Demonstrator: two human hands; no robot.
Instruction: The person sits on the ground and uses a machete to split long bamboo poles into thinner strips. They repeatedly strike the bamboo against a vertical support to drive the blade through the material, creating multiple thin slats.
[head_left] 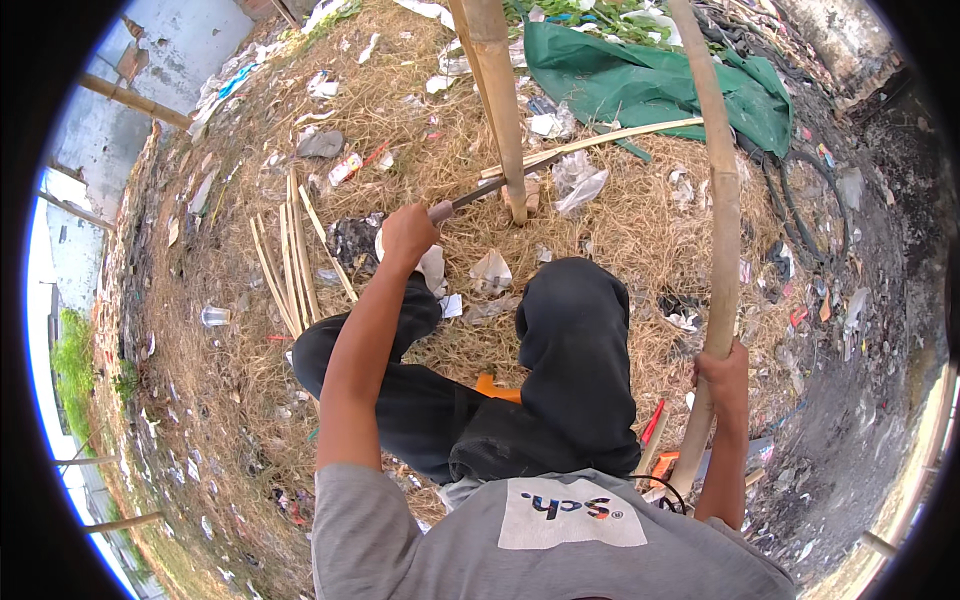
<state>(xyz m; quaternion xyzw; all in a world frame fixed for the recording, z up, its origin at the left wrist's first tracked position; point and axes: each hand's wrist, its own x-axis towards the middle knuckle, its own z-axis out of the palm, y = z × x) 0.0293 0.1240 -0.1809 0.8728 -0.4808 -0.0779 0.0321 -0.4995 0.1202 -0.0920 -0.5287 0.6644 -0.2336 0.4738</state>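
Observation:
My left hand (408,236) is closed round the handle of a long knife (478,194). Its dark blade points away to the right and meets the lower part of a bamboo pole (490,60) that comes down from the top of the view; whether it cuts into the bamboo I cannot tell. My right hand (724,380) grips another long bamboo pole (722,220) at my right side, which runs from beside my hip up past the top edge. Between my arms are my bent knees in dark trousers.
Thin split bamboo strips (290,262) lie on the dry grass at the left. A green tarp (640,78) is spread at the far right, with a dark hose (800,215) below it. Litter, a plastic cup (215,316) and a clear plastic bag (578,182) lie about.

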